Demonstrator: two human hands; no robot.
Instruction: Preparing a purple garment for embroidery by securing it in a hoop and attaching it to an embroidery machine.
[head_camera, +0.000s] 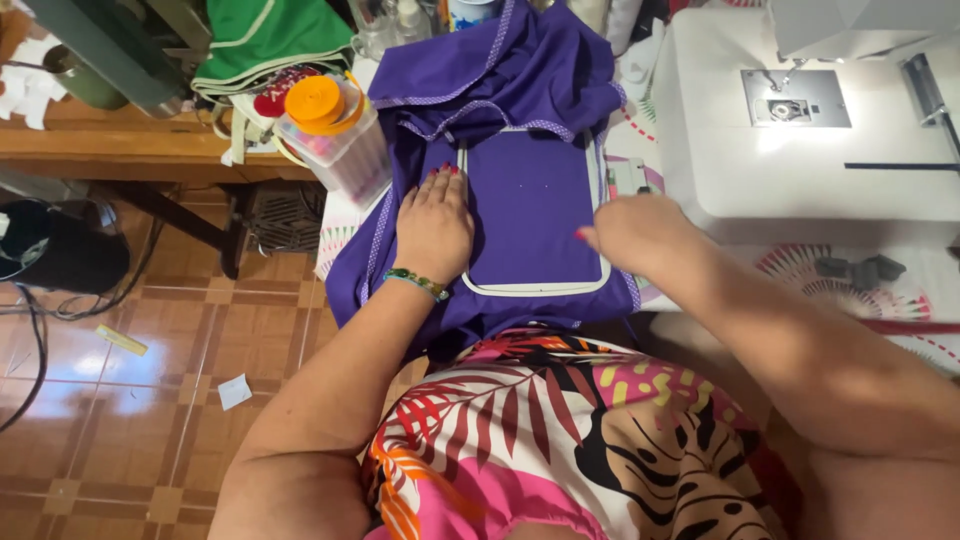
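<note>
Two bare hands press on purple fabric (530, 190) stretched in a white embroidery frame (535, 288) at the table's edge. Lying flat with fingers spread, the left hand (434, 225) rests on the frame's left side, grasping nothing. At the frame's right side sits the right hand (632, 232), blurred, its fingers curled under and hidden, so its grip cannot be told. Bunched cloth covers the frame's top edge. To the right, a white sewing machine (800, 120) is cut off by the picture's border.
</note>
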